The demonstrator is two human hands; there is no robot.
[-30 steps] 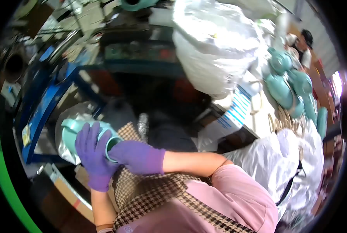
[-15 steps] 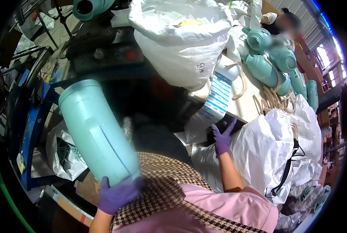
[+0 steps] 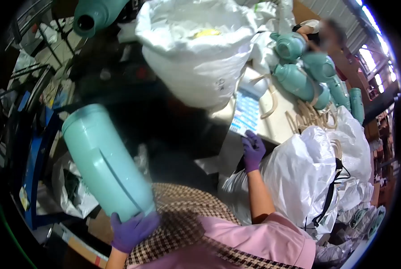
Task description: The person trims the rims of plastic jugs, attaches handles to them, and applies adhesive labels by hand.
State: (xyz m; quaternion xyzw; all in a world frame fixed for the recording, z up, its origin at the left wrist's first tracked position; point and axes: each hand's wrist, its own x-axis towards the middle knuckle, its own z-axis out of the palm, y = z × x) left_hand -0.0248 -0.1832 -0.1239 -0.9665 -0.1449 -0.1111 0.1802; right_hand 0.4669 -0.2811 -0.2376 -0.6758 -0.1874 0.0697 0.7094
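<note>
My left hand (image 3: 135, 231), in a purple glove, grips the lower end of a teal plastic jug body (image 3: 104, 161). The jug body tilts away to the upper left, with a long moulded handle along its side and a round rim at the far end. My right hand (image 3: 253, 152), gloved alike, has its fingers drawn together at the lower edge of a strip of blue-and-white labels (image 3: 245, 112). The strip hangs from a label roll (image 3: 254, 83) over the edge of a white tabletop (image 3: 272, 123).
A large white sack (image 3: 196, 58) of clear plastic pieces stands ahead. Several teal jug bodies (image 3: 294, 83) and beige handles (image 3: 310, 117) lie on the right, behind white bags (image 3: 299, 170). Blue metal framing (image 3: 39, 152) is at left. Another person (image 3: 310, 29) is at far right.
My right hand's spread fingers have closed in on the lower edge of the label strip. The jug body in my left hand has shifted slightly left and down in view.
</note>
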